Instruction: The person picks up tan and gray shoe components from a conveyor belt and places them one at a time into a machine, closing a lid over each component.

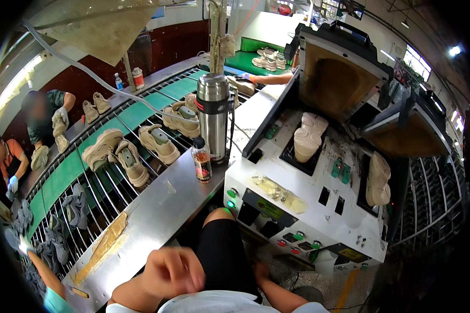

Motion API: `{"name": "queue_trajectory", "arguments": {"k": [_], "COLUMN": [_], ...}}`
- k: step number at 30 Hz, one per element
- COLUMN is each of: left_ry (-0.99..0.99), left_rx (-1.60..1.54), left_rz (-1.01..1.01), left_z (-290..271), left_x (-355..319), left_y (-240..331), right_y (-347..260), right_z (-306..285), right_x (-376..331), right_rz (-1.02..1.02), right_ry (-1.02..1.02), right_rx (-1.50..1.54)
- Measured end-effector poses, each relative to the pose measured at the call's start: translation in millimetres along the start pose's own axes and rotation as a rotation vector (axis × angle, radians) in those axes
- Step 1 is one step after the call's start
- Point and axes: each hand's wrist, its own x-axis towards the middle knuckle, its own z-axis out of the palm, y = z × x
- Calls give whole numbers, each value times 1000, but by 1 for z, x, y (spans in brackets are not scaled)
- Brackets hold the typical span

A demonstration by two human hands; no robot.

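Black cloth shorts (223, 255) stretch smoothly between the bare hands (175, 268).

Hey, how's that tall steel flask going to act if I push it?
The steel flask will probably feel stiff, since its body looks like metal. Being tall and narrow, it might tip if pushed near the top. Its smooth, shiny side could be slippery.
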Motion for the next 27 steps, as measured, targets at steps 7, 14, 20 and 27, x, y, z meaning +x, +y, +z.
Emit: {"name": "queue_trajectory", "arguments": {"k": [7,14,20,27], "left_ry": [1255,1421,1449,1413], "left_rx": [771,1420,1592,1602], "left_rz": [143,43,-118,-115], "left_z": [-227,-301,-276,-265], "left_x": [-133,-223,-200,-206], "left_y": [-30,-71,-59,-51], "right_y": [-192,-193,-202,-184], "right_z": [-230,-373,-389,-355], "right_x": [119,365,400,340], "right_rz": [-726,-10,557,243], "right_ry": [625,751,385,784], "right_rx": [339,-273,-269,-12]}}
